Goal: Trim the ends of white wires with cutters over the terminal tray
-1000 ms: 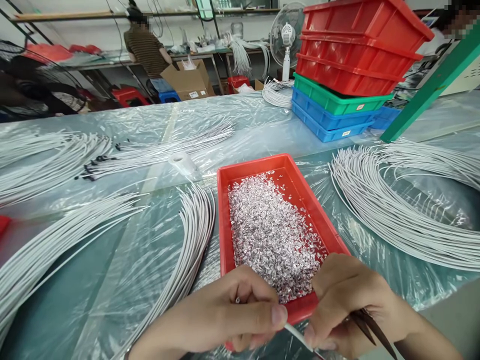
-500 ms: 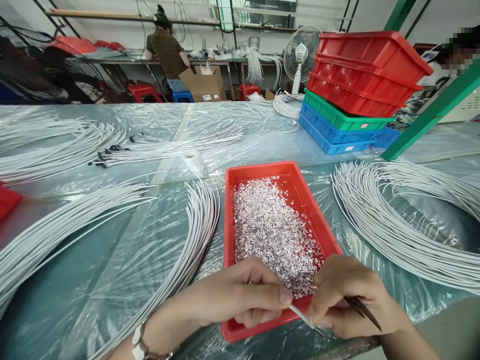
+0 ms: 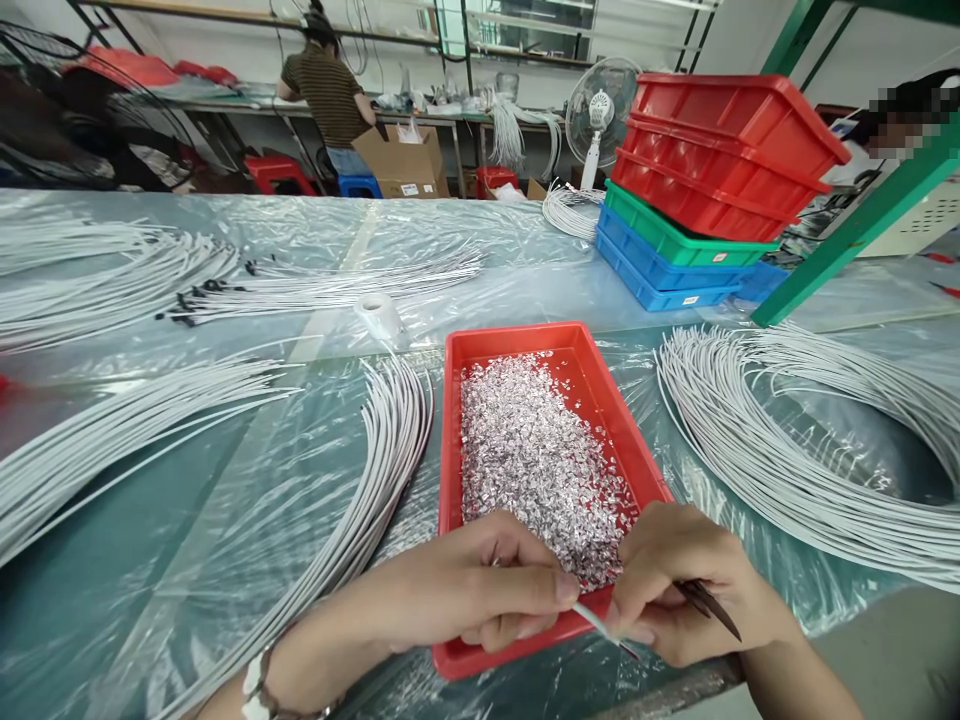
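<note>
My left hand [image 3: 495,590] is closed, pinching a thin white cable [image 3: 592,618] between thumb and forefinger just behind its end. Right beside it, the fingertips of my right hand [image 3: 682,585] are closed at the cable's end, where short bare-looking wires stick out. Dark pointed tweezers [image 3: 712,608] are tucked in the right palm, tips toward the lower right; their other end is hidden by the fingers. Both hands are over the near edge of a red tray [image 3: 444,480], which holds a heap of small shiny silvery pieces [image 3: 532,450].
White cable bundles lie left [image 3: 150,420], beside the tray [image 3: 390,450] and coiled right [image 3: 750,430]. A white roll [image 3: 377,318] stands behind. Stacked red bins [image 3: 727,150], blue and green trays, and a green post [image 3: 847,220] are back right. A co-worker [image 3: 326,95] sits at the far bench.
The view has shifted slightly, so the hands and tray appear a little further left. Both hands keep their grip, and a little more of the wires shows at the cable's end.
</note>
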Demonstrator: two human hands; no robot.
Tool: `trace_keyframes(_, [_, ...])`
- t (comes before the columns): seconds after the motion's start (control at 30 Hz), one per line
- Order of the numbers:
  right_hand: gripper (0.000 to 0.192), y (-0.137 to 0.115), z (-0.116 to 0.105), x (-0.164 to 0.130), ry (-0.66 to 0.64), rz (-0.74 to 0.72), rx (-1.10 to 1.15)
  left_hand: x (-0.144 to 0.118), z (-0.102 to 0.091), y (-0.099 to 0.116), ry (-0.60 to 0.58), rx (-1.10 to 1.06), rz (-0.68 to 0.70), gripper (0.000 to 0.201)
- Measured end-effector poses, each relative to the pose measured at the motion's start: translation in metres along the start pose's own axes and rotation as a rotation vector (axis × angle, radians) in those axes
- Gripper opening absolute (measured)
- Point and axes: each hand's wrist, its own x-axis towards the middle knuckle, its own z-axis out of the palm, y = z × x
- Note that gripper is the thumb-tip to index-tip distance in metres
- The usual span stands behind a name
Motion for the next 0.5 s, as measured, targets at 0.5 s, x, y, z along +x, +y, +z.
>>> trace_keyframes(0.5, [0.012, -0.006, -0.007, 0.006, 0.112, 0.137, -0.088, 0.0, 0.0, -0.006, 0.024, 0.059, -0.02, 0.044])
